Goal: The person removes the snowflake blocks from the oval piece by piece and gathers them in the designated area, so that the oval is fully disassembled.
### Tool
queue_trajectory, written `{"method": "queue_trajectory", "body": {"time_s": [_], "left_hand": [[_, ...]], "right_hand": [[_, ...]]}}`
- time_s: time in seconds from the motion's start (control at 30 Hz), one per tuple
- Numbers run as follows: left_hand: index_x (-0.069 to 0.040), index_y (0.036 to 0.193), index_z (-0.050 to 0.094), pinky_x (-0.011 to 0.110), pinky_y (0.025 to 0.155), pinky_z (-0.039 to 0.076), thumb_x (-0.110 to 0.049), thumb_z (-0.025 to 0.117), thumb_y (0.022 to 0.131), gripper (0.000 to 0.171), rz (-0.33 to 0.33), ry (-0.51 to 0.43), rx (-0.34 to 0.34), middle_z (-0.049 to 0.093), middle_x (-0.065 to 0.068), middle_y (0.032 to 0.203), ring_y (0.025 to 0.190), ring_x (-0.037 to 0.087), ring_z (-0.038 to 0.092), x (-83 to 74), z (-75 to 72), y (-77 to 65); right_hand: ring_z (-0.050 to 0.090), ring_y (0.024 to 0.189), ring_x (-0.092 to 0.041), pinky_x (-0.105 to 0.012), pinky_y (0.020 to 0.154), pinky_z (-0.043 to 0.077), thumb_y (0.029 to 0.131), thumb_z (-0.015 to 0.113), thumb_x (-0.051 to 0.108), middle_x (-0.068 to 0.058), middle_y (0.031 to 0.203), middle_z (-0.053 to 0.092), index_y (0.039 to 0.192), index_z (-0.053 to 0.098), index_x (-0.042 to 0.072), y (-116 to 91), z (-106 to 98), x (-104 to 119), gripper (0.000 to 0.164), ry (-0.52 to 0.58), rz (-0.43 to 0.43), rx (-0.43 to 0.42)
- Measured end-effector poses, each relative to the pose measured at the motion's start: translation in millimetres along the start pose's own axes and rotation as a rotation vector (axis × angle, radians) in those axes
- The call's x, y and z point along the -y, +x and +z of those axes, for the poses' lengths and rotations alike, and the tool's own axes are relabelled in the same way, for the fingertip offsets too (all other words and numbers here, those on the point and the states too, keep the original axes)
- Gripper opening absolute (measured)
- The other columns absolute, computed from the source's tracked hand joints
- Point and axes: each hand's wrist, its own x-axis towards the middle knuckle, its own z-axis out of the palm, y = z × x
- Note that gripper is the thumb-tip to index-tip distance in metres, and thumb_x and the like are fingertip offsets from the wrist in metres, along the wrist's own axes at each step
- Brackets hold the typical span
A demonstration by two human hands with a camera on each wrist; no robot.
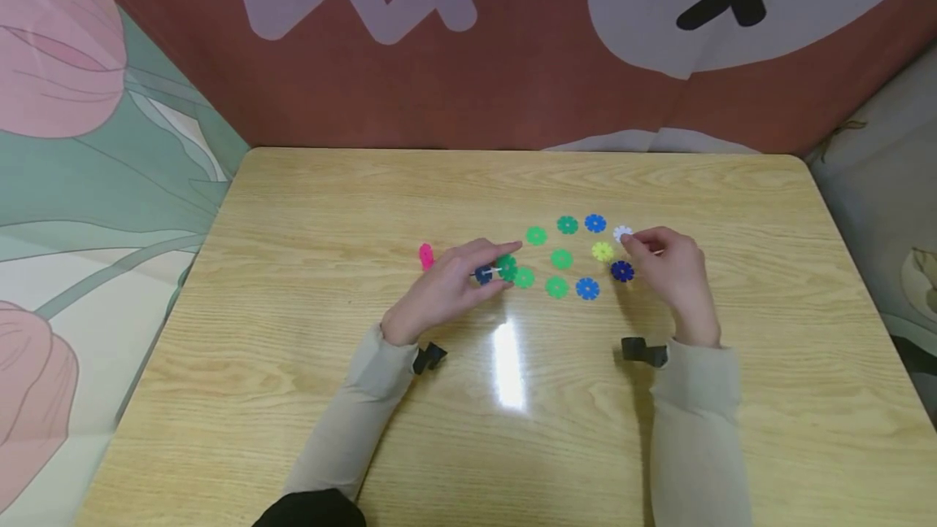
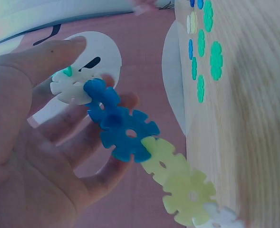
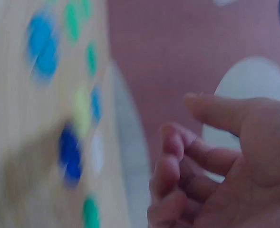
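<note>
My left hand (image 1: 450,279) holds a chain of interlocking snowflake discs (image 2: 130,137) between thumb and fingers. In the left wrist view the chain runs from a white disc by the thumb through blue and yellow discs to another white one. A pink disc (image 1: 426,256) and a green disc (image 1: 507,267) show at either side of this hand in the head view. My right hand (image 1: 668,271) is beside a loose white disc (image 1: 621,233) and a dark blue disc (image 1: 622,271). Its fingers are loosely bent, the thumb apart from them, with nothing between them in the right wrist view.
Several loose discs lie flat on the wooden table between the hands: green (image 1: 561,259), blue (image 1: 587,289) and yellow (image 1: 603,251). A patterned cloth wall (image 1: 512,88) rises at the table's far edge. Light glares on the tabletop (image 1: 410,429) in front.
</note>
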Motion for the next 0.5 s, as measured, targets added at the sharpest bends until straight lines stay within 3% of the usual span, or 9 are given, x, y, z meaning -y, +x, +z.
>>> {"method": "queue_trajectory", "body": {"time_s": [0.1,0.23,0.37,0.5], "left_hand": [[-0.014,0.136,0.056,0.030,0.079,0.052,-0.023,0.068,0.092,0.047,0.003,0.003,-0.024,0.064,0.001,0.110,0.090,0.013,0.058,-0.4,0.7,0.3],[-0.013,0.136,0.056,0.029,0.084,0.052,-0.024,0.068,0.091,0.048,0.004,0.015,-0.036,0.063,0.002,0.112,0.094,0.012,0.059,-0.9,1.5,1.2],[-0.012,0.136,0.056,0.027,0.084,0.051,-0.021,0.069,0.091,0.048,0.003,0.014,-0.038,0.063,0.003,0.113,0.096,0.012,0.059,-1.2,2.4,1.5],[-0.012,0.136,0.056,0.025,0.082,0.051,-0.018,0.067,0.091,0.046,0.018,0.000,-0.042,0.062,0.003,0.116,0.096,0.011,0.059,-0.5,3.6,1.5]], "right_hand": [[0.057,0.080,-0.020,-0.022,0.062,0.047,0.097,0.054,0.041,-0.015,0.098,0.066,0.108,0.067,0.001,-8,9,25,0.043,0.067,-0.168,0.013],[0.060,0.080,-0.019,-0.024,0.065,0.049,0.095,0.061,0.035,-0.009,0.094,0.069,0.104,0.069,0.006,-22,24,54,0.032,0.149,-0.328,0.111],[0.061,0.080,-0.016,-0.027,0.066,0.051,0.091,0.067,0.033,-0.004,0.091,0.070,0.104,0.069,0.009,-33,43,76,0.027,0.170,-0.388,0.199],[0.061,0.077,-0.016,-0.027,0.067,0.051,0.089,0.071,0.028,-0.005,0.089,0.070,0.103,0.070,0.007,-38,60,85,0.025,0.182,-0.415,0.220]]}}
